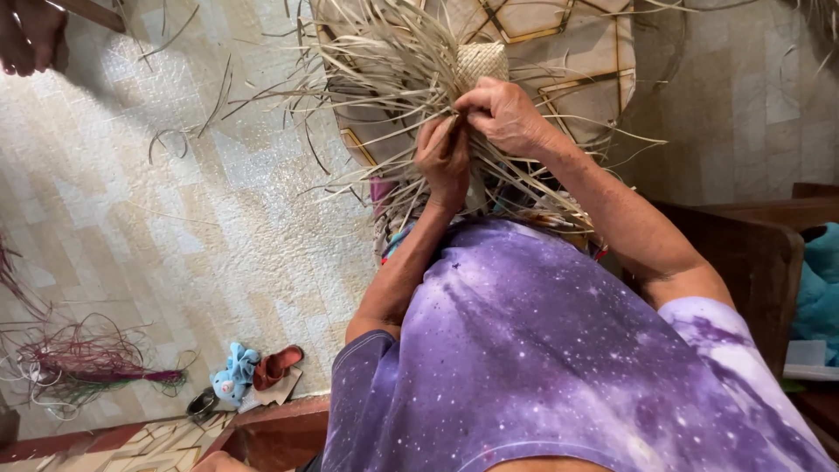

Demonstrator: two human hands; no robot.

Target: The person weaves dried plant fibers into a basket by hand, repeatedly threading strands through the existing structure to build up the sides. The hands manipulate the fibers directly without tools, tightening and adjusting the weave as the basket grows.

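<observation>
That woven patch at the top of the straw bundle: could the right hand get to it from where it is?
Probably yes. The right hand grips strands just below the woven patch, with only loose straw between them. The left hand sits lower.

Pale tiled floor, purple and green dyed strands far left, blue soft toy beside red sandal, teal cloth right

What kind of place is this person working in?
Probably a room in a home used for hand weaving: a tiled floor, a pile of dyed strips, a sandal and a blue soft toy.
</observation>
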